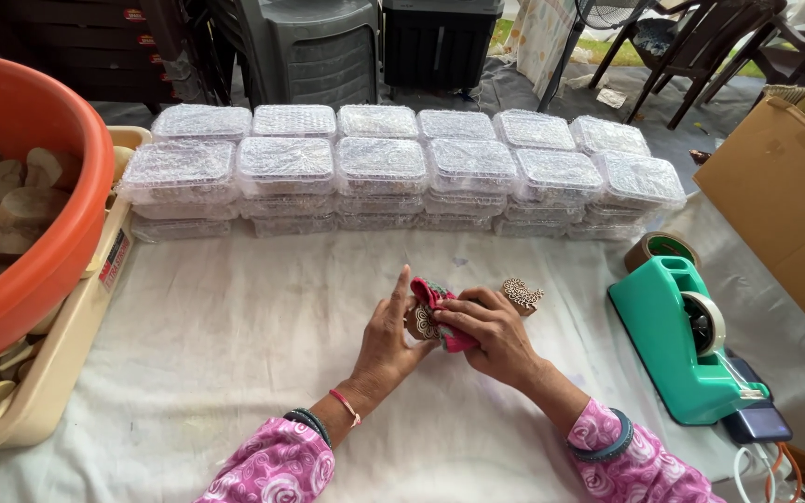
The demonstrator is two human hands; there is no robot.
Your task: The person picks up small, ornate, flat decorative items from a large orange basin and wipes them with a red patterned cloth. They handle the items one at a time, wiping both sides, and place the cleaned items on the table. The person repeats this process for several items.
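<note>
Fingers: we are closing both sets on one small item — the left hand is backing it with its fingers together and upright, the right hand is clamping over it from the other side.
Item held: we are gripping a pink cloth bunched around a small carved wooden block, just above the middle of the desk.
Handling: we are judging the cloth soft and light, the block stiff and easy to lift; its carved face looks best spared, so the plain sides seem the place to hold.
Just beside: a second carved block is lying near the right knuckles.
Further out: a green tape dispenser is sitting to the right, stacked clear lidded boxes behind, an orange tub of wooden pieces at the left — well apart.
</note>
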